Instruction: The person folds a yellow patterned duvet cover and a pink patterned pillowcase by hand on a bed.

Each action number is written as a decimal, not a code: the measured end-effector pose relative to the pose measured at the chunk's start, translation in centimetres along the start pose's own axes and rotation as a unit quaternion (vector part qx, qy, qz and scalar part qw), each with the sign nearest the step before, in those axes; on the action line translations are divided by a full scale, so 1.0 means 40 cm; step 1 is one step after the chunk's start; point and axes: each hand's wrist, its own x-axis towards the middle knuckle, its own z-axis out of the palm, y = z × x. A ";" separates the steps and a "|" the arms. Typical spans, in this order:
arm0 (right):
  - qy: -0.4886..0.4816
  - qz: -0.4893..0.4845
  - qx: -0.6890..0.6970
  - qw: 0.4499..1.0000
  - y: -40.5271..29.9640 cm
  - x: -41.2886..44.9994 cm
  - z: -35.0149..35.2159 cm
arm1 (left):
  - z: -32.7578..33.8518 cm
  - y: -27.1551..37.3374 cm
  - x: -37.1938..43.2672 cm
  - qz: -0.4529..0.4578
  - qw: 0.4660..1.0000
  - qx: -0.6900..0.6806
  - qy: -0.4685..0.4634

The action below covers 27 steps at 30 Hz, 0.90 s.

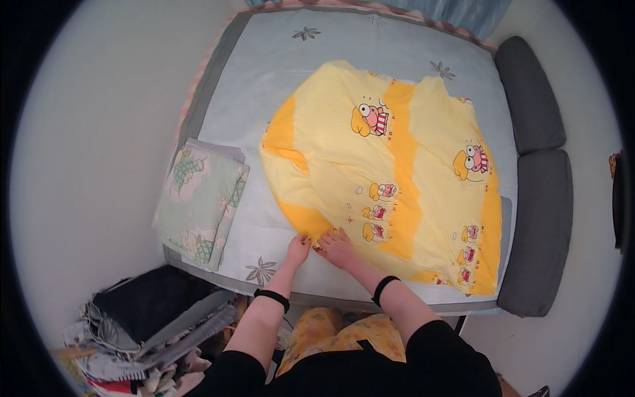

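A yellow quilt or quilt cover with cartoon frogs (347, 149) lies spread and rumpled over the bed, its left part folded over and bulging. My left hand (298, 249) pinches the quilt's near left edge between thumb and fingers. Just right of it, my right hand (336, 247) rests on the same edge, palm down with the fingers spread a little; whether its fingertips grip the fabric cannot be made out. On the left side of the bed, apart from the quilt, lies a folded green patterned cloth (203, 203).
The bed's pale blue sheet (268, 64) bears leaf prints. Two dark grey cushions (536, 233) line the right side. A pile of folded clothes and fabrics (154, 307) stands at the lower left, near the bed corner. A white wall (99, 124) runs along the left.
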 end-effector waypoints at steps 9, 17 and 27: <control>-0.074 0.405 -0.194 0.890 0.173 0.009 -0.100 | 0.000 0.023 0.062 0.202 0.962 0.179 0.036; 0.040 0.255 -0.053 0.965 0.087 -0.118 -0.097 | 0.150 0.150 0.150 0.268 0.918 0.279 0.088; 0.138 0.170 0.075 0.973 -0.032 -0.067 -0.070 | 0.051 0.062 0.081 0.234 0.954 0.177 0.055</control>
